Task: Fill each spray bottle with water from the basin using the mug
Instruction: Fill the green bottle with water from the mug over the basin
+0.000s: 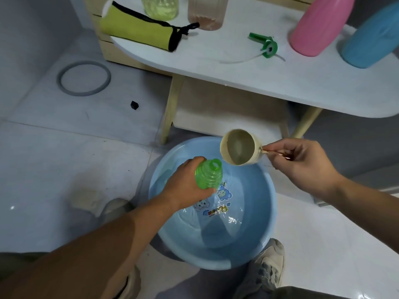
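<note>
My left hand [186, 187] wrapped round the bottle [209, 174], my right hand [302, 167] pinching the mug [238, 147] by its handle, I should tip slowly, lip at the neck, over the basin [216, 258].

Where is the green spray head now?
In the head view, upper right of centre, the green spray head lies on the white table, between the yellow-green pouch and the pink bottle.
</note>
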